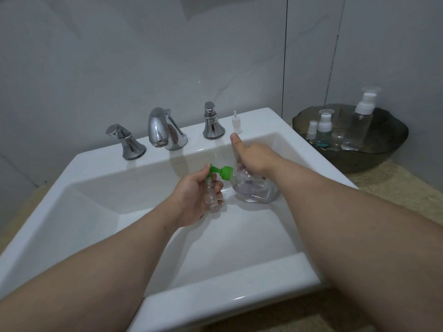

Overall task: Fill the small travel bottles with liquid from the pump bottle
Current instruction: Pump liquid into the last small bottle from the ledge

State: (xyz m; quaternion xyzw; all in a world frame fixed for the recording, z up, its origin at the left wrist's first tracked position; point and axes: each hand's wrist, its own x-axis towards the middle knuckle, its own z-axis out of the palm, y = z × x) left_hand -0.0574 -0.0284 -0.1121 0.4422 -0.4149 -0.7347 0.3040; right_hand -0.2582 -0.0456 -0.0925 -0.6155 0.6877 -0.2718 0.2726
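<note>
Over the white sink [96, 178], my left hand [189, 200] grips a small clear travel bottle [212, 197] held upright. The green pump head [221, 172] of the clear pump bottle [254, 191] points left, its spout tip right at the small bottle's mouth. The pump bottle sits in the basin and holds clear liquid with purple shapes inside. My right hand [254, 156] holds it from above with the thumb sticking up; its fingers are hidden behind the hand. A small white spray cap [236, 122] stands alone on the sink's back rim.
A chrome faucet [159, 128] with two handles [124, 142] [212, 125] lines the back rim. To the right, a dark bowl [383, 161] on the speckled counter holds three more clear bottles with white pump tops [359, 125] [323, 130] [311, 129].
</note>
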